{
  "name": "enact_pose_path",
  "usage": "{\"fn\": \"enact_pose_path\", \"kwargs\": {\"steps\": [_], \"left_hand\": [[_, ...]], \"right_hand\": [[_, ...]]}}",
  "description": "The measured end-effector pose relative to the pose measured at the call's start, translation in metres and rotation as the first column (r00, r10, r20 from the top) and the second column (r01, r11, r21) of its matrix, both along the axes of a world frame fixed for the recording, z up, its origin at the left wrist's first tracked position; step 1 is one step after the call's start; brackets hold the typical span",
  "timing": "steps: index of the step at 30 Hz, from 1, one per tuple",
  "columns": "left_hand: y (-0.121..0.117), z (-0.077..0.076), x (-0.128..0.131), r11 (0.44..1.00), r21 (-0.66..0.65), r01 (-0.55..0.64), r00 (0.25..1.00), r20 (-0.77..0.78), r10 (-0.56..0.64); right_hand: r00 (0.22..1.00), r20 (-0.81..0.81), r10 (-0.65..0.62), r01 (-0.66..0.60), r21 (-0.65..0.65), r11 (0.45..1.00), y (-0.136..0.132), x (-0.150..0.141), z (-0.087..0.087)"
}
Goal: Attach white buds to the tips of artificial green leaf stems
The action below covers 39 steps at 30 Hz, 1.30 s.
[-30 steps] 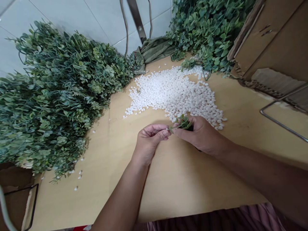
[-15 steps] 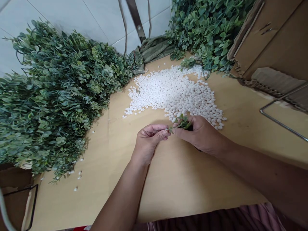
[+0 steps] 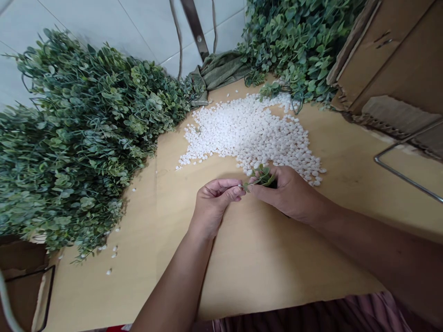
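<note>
My right hand (image 3: 290,192) is closed around a leafy green sprig (image 3: 262,176) that looks artificial. Its leaves show past the thumb and fingers; the rest lies hidden in the palm. Facing it, my left hand (image 3: 212,201) pinches a small white piece (image 3: 240,185) between thumb and forefinger, right at the near tip of the sprig. Whether the piece is on the stem or only touching it, I cannot tell. Just beyond both hands spreads a heap of small white pieces (image 3: 235,131) on the tan board (image 3: 180,258).
A large mass of green foliage (image 3: 76,138) fills the left side, with more foliage (image 3: 294,50) at the back right. Between them lies a dark green cloth (image 3: 224,69). Cardboard (image 3: 398,55) and a metal wire frame (image 3: 408,177) stand on the right. Several stray white pieces dot the left.
</note>
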<state>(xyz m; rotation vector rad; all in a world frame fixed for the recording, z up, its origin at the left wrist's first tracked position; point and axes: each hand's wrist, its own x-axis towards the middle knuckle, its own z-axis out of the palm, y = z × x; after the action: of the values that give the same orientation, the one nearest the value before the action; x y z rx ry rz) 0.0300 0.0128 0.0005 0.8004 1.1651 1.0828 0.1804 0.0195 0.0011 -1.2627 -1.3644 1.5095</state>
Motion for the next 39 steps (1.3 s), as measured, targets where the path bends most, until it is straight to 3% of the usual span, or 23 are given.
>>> {"fn": "enact_pose_path", "kwargs": {"steps": [7, 17, 25, 32, 36, 39], "left_hand": [[0.0, 0.0, 0.001, 1.0, 0.006, -0.003, 1.0, -0.01, 0.003], [0.0, -0.002, 0.003, 0.998, 0.027, -0.054, 0.999, -0.001, 0.054], [0.0, -0.002, 0.003, 1.0, 0.03, 0.009, 1.0, -0.002, -0.009], [0.005, -0.003, 0.001, 0.998, 0.031, 0.061, 0.998, -0.016, -0.061], [0.008, -0.006, -0.003, 0.989, 0.045, 0.138, 0.99, 0.026, -0.139], [0.009, -0.006, -0.004, 0.991, 0.075, 0.109, 0.993, 0.039, -0.112]], "right_hand": [[1.0, -0.015, 0.002, -0.002, -0.02, 1.0, -0.001, 0.0, 0.002], [0.994, -0.111, 0.024, -0.013, 0.097, 0.995, -0.001, -0.002, -0.003], [0.998, -0.068, -0.014, 0.021, 0.105, 0.994, -0.002, -0.004, -0.005], [0.998, -0.051, 0.033, -0.027, 0.102, 0.994, 0.001, 0.0, -0.012], [0.998, -0.025, 0.062, -0.058, 0.144, 0.988, 0.003, -0.005, -0.005], [0.998, 0.004, 0.057, -0.057, 0.184, 0.981, -0.012, 0.001, 0.005]]}}
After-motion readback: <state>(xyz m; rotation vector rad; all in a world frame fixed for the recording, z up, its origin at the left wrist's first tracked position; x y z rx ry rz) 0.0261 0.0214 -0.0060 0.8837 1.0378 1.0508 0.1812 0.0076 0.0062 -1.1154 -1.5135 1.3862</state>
